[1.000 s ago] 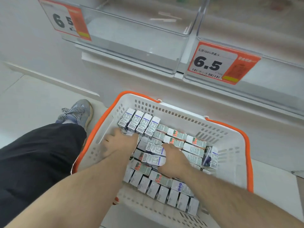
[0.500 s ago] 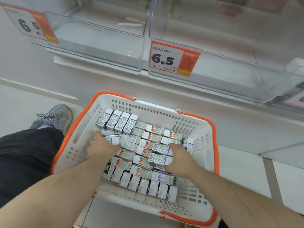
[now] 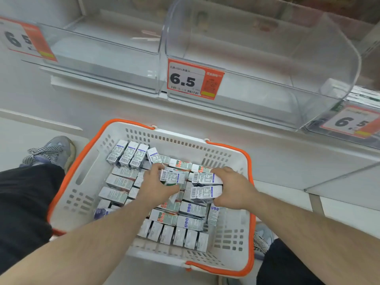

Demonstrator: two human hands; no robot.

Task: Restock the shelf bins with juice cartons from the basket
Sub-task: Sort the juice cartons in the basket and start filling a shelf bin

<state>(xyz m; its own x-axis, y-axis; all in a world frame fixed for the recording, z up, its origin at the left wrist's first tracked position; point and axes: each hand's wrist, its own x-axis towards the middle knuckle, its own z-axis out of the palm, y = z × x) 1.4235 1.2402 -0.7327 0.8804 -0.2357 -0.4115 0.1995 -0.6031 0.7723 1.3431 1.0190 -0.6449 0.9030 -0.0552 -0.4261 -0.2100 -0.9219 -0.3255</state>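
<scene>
Clear plastic shelf bins (image 3: 267, 64), bearing orange-and-white price tags (image 3: 194, 80), stand empty along the white shelf; a further bin at far right appears stocked. Below them, on the floor, sits the white perforated plastic basket with orange rim (image 3: 249, 182), filled with small white juice cartons (image 3: 164, 219) in rows. The left hand (image 3: 156, 186) grips one carton (image 3: 172, 176); the right hand (image 3: 234, 188) clamps two stacked cartons (image 3: 206, 186). Both hands are just above the load, near each other. Step in hand: lifting cartons out. The next move probably calls for raising them over the bin's front wall and setting them down inside.
</scene>
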